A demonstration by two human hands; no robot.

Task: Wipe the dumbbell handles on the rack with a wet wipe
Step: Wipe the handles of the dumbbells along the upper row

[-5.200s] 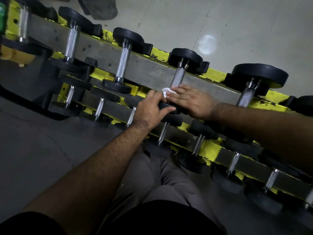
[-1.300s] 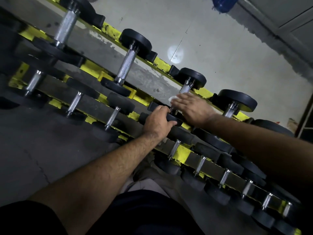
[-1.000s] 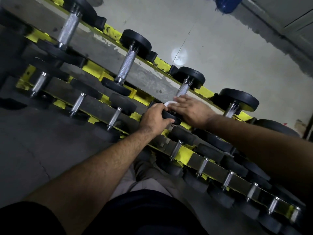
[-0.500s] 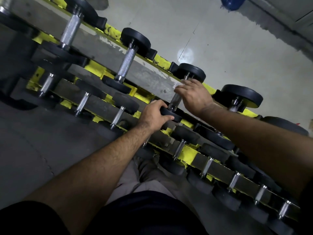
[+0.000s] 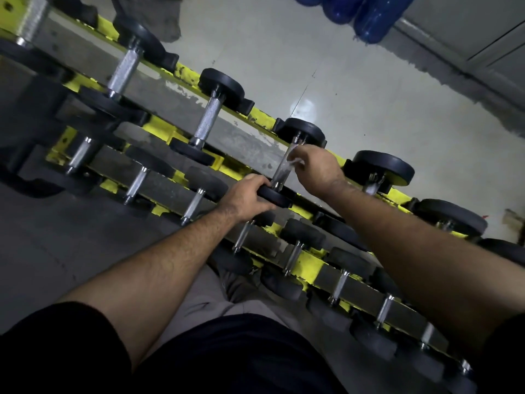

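The left hand [image 5: 246, 198] curls its fingers over the near weight plate [image 5: 274, 196] of 1 dumbbell on the top rail of the rack [image 5: 241, 143], probably to stop it rolling. The right hand [image 5: 315, 170] pinches the wet wipe [image 5: 294, 162] against the handle [image 5: 284, 166], just beyond the left fingertips. The wipe lies between the right fingers and the knurled steel, so pressure falls on the grip surface.

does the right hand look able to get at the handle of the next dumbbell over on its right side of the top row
Probably yes. The right hand is wiping one handle with the wet wipe, and the next dumbbell handle lies just beside the forearm with nothing covering it. The left hand grips the near plate, out of the way.
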